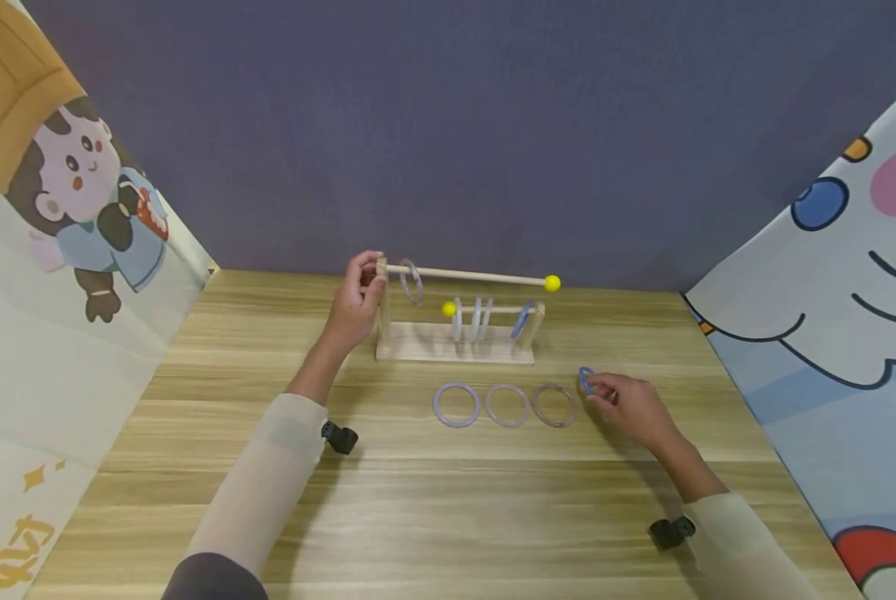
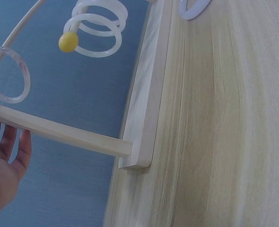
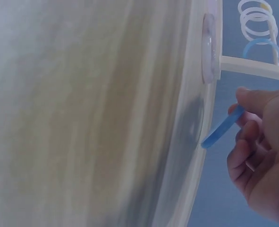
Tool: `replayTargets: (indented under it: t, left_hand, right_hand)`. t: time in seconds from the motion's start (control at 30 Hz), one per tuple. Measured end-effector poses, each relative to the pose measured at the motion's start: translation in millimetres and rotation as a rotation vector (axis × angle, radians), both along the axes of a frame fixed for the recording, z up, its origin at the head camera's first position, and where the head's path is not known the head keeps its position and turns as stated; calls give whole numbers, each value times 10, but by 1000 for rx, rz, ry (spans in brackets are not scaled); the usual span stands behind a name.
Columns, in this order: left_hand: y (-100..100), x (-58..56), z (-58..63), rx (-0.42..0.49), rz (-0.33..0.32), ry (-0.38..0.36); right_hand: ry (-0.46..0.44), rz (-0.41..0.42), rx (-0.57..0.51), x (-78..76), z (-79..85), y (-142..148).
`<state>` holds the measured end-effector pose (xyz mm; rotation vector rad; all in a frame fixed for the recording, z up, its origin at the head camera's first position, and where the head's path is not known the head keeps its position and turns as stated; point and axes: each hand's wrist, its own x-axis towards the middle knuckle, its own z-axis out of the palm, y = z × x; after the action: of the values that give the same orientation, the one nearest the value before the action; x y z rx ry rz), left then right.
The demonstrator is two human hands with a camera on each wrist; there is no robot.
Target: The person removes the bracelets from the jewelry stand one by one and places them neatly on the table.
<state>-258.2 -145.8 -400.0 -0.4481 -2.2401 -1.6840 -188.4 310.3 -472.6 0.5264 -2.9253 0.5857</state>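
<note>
Just right of three loose rings (image 1: 508,425) on the table (image 1: 493,500), a blue ring (image 3: 222,127) tilts, its upper rim pinched between the thumb and forefinger of the right hand (image 1: 633,408); most of the hoop projects beyond them, seemingly to keep its opening free. Whether it touches the table, I cannot tell. Farther left, the left hand (image 1: 357,304) grips the taller post (image 1: 386,321) of a wooden rack (image 1: 417,346), probably to steady it.

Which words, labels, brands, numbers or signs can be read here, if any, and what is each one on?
No text can be read with certainty.
Orange marks, low on the left wall panel: possibly stylised lettering, not legible.
Wooden rack and rings: no lettering visible.
</note>
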Motion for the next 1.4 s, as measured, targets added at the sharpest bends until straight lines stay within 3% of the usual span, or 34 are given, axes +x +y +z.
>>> replayTargets:
  t: [0.4,0.73,1.4]
  left_hand:
    - [-5,-3,2,12,-4,8]
    - [-3,-9,-6,7,-1,-1]
    - [-6,-12,-6,14,-13,5]
  right_hand:
    - [-61,25,30,54,-26,41]
    - [-165,4,83,73,-68,53]
    - [-192,-4,79,75,-95,65]
